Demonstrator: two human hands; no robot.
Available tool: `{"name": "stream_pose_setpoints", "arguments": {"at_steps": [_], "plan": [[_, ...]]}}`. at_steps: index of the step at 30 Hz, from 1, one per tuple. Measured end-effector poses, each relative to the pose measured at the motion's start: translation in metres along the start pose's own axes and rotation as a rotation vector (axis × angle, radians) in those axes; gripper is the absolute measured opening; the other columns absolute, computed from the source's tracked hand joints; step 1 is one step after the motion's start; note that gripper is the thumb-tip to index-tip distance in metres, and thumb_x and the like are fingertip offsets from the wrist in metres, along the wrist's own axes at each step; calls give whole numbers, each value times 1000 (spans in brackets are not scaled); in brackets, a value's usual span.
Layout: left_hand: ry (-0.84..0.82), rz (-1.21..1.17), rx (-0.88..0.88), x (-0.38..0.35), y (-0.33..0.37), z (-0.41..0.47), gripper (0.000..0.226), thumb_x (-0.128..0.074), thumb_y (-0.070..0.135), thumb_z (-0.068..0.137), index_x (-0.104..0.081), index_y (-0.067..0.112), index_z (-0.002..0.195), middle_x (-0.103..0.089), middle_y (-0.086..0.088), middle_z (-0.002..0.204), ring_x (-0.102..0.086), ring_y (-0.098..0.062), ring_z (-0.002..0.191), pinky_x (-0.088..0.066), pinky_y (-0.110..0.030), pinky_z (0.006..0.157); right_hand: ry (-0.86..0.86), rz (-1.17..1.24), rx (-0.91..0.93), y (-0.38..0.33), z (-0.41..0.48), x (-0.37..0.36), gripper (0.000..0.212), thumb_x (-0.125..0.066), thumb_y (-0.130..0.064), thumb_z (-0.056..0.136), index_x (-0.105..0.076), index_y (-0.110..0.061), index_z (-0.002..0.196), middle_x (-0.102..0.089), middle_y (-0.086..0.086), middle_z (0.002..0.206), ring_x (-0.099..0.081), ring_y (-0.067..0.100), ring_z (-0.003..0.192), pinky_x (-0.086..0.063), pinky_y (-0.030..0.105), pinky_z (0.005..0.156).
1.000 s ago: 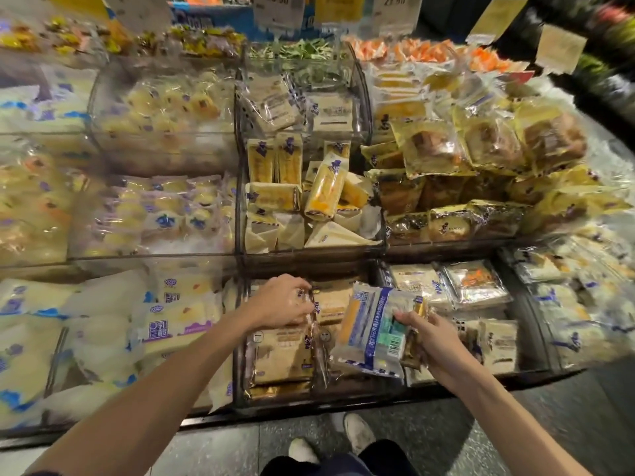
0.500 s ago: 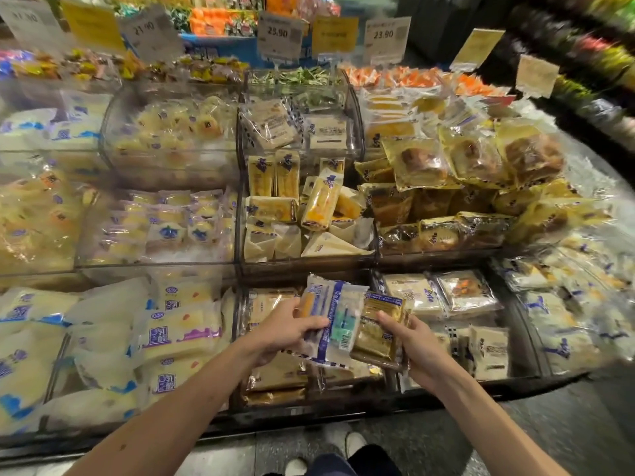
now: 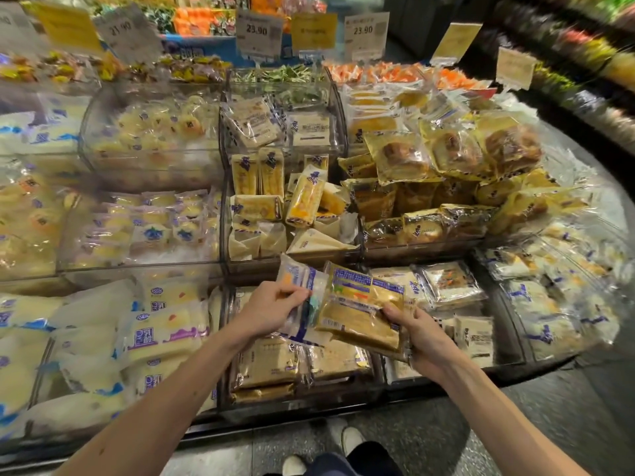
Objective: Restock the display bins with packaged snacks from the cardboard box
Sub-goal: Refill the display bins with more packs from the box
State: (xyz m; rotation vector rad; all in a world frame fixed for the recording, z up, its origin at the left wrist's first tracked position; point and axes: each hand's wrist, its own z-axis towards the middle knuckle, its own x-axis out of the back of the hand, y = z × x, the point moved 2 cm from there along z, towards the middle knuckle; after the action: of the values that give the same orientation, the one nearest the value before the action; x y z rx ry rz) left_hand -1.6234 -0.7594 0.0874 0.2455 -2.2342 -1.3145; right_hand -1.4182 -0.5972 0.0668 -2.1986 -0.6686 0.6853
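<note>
Tiered snack bins (image 3: 309, 405), price tags (image 3: 259, 30) overhead.
Up front, left hand (image 3: 271, 309) pinches a pale packet (image 3: 302, 324), right hand (image 3: 421, 334) grips a golden packet (image 3: 357, 317).

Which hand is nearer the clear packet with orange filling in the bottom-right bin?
Right. The right hand, gripping a tan packet, is just below-left of the clear packet; the left hand, holding a white-blue packet, is farther left.

left grip (image 3: 271, 310): fingers curled, pinching | right grip (image 3: 422, 334): thumb on top, clasping | both forearms extended forward
</note>
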Motion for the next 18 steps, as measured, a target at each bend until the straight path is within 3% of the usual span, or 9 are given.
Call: {"name": "stream_pose_setpoints", "arguments": {"at_steps": [2,4,5,7,9,11,15,18], "plan": [[-66,-119,67,-5,8,-4,55,-41,60,96,-75,17,102,-71,1,101,-66,-8,91,-53,-28,77,-6,6,-11,-3,3,-6,57,-80,-24,74,-60,-2,123,-73,22,112,-72,35,94,-61,45,78],[-98,-161,57,-9,13,-5,71,-44,72,84,-72,11,107,-71,-8,112,-67,-23,101,-54,-41,86,0,-23,-1,-6,6,-14,62,-80,-23,75,-56,-1,128,-73,21,111,-73,35,95,-62,42,70],[-101,-160,25,-10,16,-6,64,-53,66,83,-68,9,107,-70,-11,112,-68,-28,100,-55,-46,85,-2,-24,4,-8,6,-18,62,-79,-24,76,-55,-1,129,-73,20,110,-73,34,93,-62,40,66],[-81,-169,0,-11,19,-6,39,-70,44,85,-63,13,107,-71,-8,109,-73,-23,91,-60,-39,75,-23,10,1,-10,5,-27,58,-73,-33,80,-58,-3,127,-74,19,107,-74,32,86,-60,36,61],[-106,-208,7,-11,22,-6,31,-71,32,89,-63,15,113,-73,-5,108,-74,-20,90,-60,-34,69,-55,38,-29,-13,3,-33,60,-60,-52,86,-63,-6,123,-74,19,109,-74,32,88,-60,36,63],[-181,-309,19,-11,27,-9,34,-67,31,90,-62,13,119,-74,-6,109,-74,-22,94,-59,-34,71,-99,81,-69,-17,2,-35,66,-49,-63,90,-65,-8,124,-73,20,112,-74,32,90,-62,37,66],[-313,-583,75,-16,38,-14,43,-64,29,85,-59,9,123,-73,-11,114,-72,-27,99,-62,-35,74,-194,254,-126,-23,-5,-38,67,-45,-62,94,-63,-6,127,-71,23,115,-74,35,93,-63,43,70],[-326,-610,107,-20,39,-16,45,-64,26,86,-56,7,127,-72,-13,118,-70,-29,105,-61,-39,83,-204,256,-114,-21,-5,-35,67,-45,-61,94,-62,-7,129,-68,23,122,-72,36,101,-62,47,81]]}}
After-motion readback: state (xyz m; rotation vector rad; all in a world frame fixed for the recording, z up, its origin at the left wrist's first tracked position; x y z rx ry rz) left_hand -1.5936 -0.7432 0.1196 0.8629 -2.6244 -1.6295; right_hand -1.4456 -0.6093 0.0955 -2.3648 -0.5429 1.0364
